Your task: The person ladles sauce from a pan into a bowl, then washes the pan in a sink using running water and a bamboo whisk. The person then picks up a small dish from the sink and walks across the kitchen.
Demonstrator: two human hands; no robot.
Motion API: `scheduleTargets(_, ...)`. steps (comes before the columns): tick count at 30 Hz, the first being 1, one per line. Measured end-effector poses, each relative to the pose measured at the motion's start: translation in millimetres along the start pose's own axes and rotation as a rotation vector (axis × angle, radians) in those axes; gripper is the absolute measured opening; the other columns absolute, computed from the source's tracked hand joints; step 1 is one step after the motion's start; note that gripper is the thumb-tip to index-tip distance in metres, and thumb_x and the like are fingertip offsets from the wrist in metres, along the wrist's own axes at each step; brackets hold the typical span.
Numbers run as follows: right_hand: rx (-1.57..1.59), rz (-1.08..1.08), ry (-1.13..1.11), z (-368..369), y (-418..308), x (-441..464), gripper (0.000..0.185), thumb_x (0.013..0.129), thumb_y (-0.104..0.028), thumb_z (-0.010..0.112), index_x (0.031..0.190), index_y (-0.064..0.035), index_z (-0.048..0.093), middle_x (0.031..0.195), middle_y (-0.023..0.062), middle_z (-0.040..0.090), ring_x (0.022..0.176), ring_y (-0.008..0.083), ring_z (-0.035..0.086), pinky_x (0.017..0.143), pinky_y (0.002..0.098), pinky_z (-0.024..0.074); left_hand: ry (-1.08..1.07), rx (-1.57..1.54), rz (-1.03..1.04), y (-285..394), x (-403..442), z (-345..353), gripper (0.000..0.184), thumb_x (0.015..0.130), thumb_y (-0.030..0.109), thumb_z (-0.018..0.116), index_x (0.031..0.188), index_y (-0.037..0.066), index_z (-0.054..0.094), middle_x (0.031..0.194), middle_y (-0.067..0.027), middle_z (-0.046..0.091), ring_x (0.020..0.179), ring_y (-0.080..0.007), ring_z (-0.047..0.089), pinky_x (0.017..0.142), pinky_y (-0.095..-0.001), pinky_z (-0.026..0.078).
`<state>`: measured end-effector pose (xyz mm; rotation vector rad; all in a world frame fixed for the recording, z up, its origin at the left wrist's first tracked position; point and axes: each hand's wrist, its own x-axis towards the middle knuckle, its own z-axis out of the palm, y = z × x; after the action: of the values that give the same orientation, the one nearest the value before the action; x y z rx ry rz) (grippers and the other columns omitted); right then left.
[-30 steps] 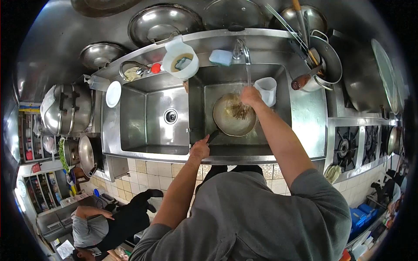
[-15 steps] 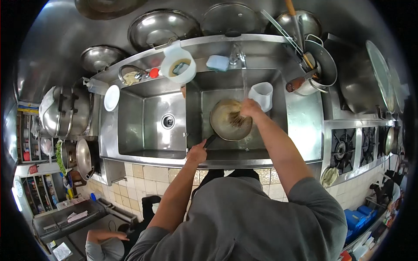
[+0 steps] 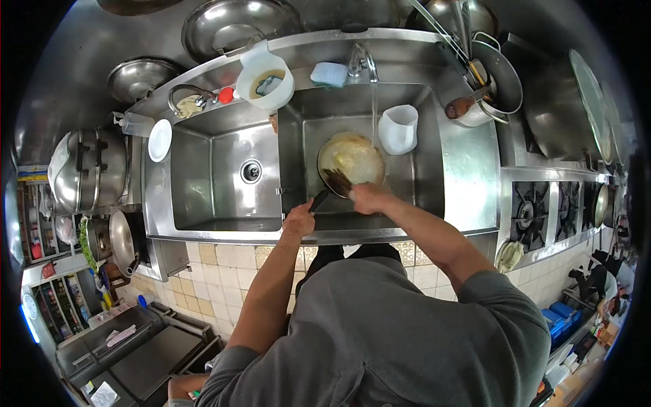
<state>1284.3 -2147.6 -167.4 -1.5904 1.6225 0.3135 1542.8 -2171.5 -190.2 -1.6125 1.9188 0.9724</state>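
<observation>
A round pan (image 3: pixel 359 154) with cloudy, yellowish water in it lies in the right sink basin. My left hand (image 3: pixel 299 219) is closed around its black handle at the sink's front edge. In my right hand (image 3: pixel 371 197) is a brown bristle brush (image 3: pixel 337 181), its bristles against the pan's lower left part. Water runs from the tap (image 3: pixel 363 62) into the pan's upper right side. Beside the pan, in the same basin, is a white plastic jug (image 3: pixel 399 129).
The left basin (image 3: pixel 224 176) has a drain. Along the back ledge are a white tub (image 3: pixel 265 85) and a blue-white sponge (image 3: pixel 329 74). A pot (image 3: pixel 498 74) with utensils stands at the right, near stove burners (image 3: pixel 529 214). Part of another person shows at lower left.
My right hand and the brush have moved from the pan's upper right to its lower edge. My left hand still holds the handle. The other person has mostly gone out of view.
</observation>
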Motion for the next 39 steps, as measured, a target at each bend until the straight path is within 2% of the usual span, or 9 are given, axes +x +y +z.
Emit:
scheduleTargets(13,0.243,0.107,-0.207,-31,-13,25,0.031,0.082,-0.011,0.058,0.104,0.0030,0.076,0.102,0.0232,0.073,0.099,0.0346,0.071,0.079,0.0430,0.0572,-0.052,-0.037,-0.007,-9,12,4,0.057,0.099,0.024,0.055,0.154,0.026,0.041,0.145,-0.0179,0.054,0.135,-0.0370,0.050,0.114,-0.0450,0.041)
scheduleTargets(19,-0.019,0.316,0.178,39,34,46,0.050,0.082,-0.016,0.061,0.127,0.0049,0.061,0.110,0.0247,0.071,0.102,0.0335,0.072,0.087,0.0429,0.0577,-0.041,-0.002,0.069,-12,17,11,0.058,0.099,0.023,0.054,0.155,0.024,0.039,0.144,-0.0185,0.054,0.135,-0.0368,0.050,0.114,-0.0447,0.041)
scheduleTargets(22,-0.009,0.001,-0.089,3,-19,20,0.050,0.086,-0.020,0.066,0.128,0.0075,0.060,0.121,0.0256,0.067,0.112,0.0356,0.068,0.083,0.0430,0.0593,-0.088,-0.055,0.003,-9,13,6,0.057,0.100,0.023,0.053,0.155,0.023,0.039,0.145,-0.0190,0.052,0.135,-0.0362,0.049,0.114,-0.0440,0.040)
scheduleTargets(25,0.589,0.168,-0.253,-24,-25,30,0.064,0.088,-0.023,0.068,0.140,0.0087,0.049,0.130,0.0267,0.062,0.118,0.0339,0.064,0.089,0.0458,0.0568,-0.077,-0.006,0.002,-5,13,2,0.058,0.100,0.023,0.053,0.155,0.023,0.038,0.145,-0.0196,0.052,0.136,-0.0359,0.048,0.115,-0.0440,0.040)
scheduleTargets(27,0.383,0.204,0.166,3,2,65,0.067,0.088,-0.021,0.067,0.141,0.0124,0.045,0.125,0.0269,0.065,0.111,0.0325,0.068,0.087,0.0451,0.0574,-0.065,-0.021,0.048,-15,24,12,0.059,0.100,0.023,0.054,0.156,0.023,0.037,0.142,-0.0201,0.054,0.135,-0.0363,0.049,0.115,-0.0450,0.040)
scheduleTargets(31,0.153,0.095,0.032,38,-8,73,0.052,0.088,-0.017,0.063,0.129,0.0136,0.056,0.113,0.0266,0.069,0.095,0.0319,0.072,0.067,0.0400,0.0596,-0.061,0.012,0.070,-13,24,11,0.061,0.099,0.022,0.055,0.156,0.023,0.036,0.141,-0.0205,0.055,0.134,-0.0369,0.050,0.115,-0.0451,0.040)
scheduleTargets(33,0.409,0.188,-0.295,-23,-28,34,0.034,0.087,-0.015,0.060,0.113,0.0083,0.061,0.103,0.0237,0.070,0.081,0.0322,0.073,0.061,0.0411,0.0603,-0.077,0.067,0.084,-15,22,10,0.060,0.098,0.023,0.056,0.156,0.021,0.037,0.142,-0.0210,0.055,0.134,-0.0373,0.050,0.114,-0.0449,0.040)
scheduleTargets(37,1.078,0.191,0.018,14,8,84,0.046,0.085,-0.019,0.067,0.124,0.0031,0.057,0.088,0.0148,0.069,0.067,0.0278,0.069,0.050,0.0352,0.0571,-0.097,0.012,0.051,-13,19,8,0.061,0.098,0.023,0.056,0.156,0.022,0.037,0.142,-0.0205,0.054,0.134,-0.0381,0.050,0.114,-0.0453,0.041)
scheduleTargets(39,0.503,0.232,-0.030,7,16,76,0.053,0.086,-0.017,0.065,0.134,0.0009,0.052,0.096,0.0145,0.069,0.077,0.0254,0.069,0.052,0.0349,0.0583,-0.094,0.035,0.035,-6,15,0,0.061,0.098,0.023,0.056,0.156,0.023,0.037,0.141,-0.0199,0.056,0.133,-0.0387,0.051,0.113,-0.0457,0.042)
